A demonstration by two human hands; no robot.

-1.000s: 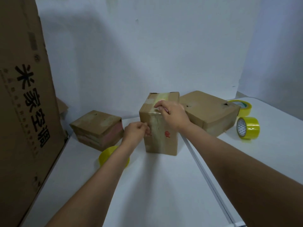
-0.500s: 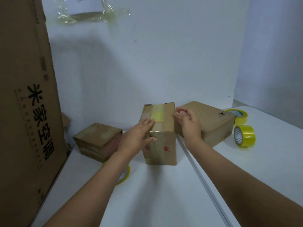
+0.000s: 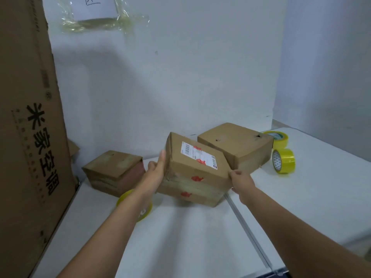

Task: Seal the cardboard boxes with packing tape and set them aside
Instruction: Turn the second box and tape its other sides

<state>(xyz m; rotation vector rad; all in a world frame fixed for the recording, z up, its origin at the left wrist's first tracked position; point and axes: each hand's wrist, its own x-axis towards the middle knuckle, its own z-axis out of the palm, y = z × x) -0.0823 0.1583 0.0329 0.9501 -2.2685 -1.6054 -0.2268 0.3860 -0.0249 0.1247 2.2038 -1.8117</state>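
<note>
A small cardboard box (image 3: 197, 167) with a white shipping label and red marks is tipped on its side, tilted, at the middle of the white table (image 3: 190, 237). My left hand (image 3: 155, 171) presses flat against its left end, fingers straight. My right hand (image 3: 241, 180) holds the box's lower right corner, thumb on top. A yellow tape roll (image 3: 125, 197) lies on the table beneath my left forearm, partly hidden. No tape is in either hand.
A low cardboard box (image 3: 113, 170) sits at the left rear, a larger one (image 3: 239, 144) at the right rear. Two yellow tape rolls (image 3: 283, 161) (image 3: 279, 137) lie beyond it. A tall printed carton (image 3: 30, 127) walls off the left. A seam (image 3: 248, 229) splits the table.
The small box stood upright with both hands on its taped top; now it is tipped over onto its side, label face up. My hands moved to its two ends.
</note>
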